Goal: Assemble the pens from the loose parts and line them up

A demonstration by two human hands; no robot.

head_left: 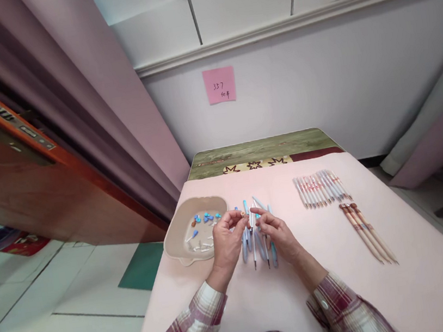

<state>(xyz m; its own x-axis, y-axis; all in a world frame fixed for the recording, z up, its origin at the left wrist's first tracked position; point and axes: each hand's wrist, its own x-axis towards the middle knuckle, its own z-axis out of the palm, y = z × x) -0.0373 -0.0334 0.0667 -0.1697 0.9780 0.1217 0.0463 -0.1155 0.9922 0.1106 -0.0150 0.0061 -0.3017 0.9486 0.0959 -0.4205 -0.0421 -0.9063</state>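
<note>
Pen parts (pixel 260 247) between the left hand (pixel 228 237), pinching a brownish piece (pixel 243 214), and right hand (pixel 277 233), grip unclear, could roll if nudged.

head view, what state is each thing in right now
Left hand, pinching a small brownish piece
Right hand, curled, hold unclear
Middle pens, lying loosely bunched
Basin, upright, holding small parts
Pale pens, laid in a row
Brown-topped pens, lying side by side
Pink note, stuck on wall
Door, standing open

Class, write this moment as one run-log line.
left hand: pinching small brownish piece; right hand: beside left, grip unclear; under hands: pen parts; left side: beige basin; right side: pens
</note>
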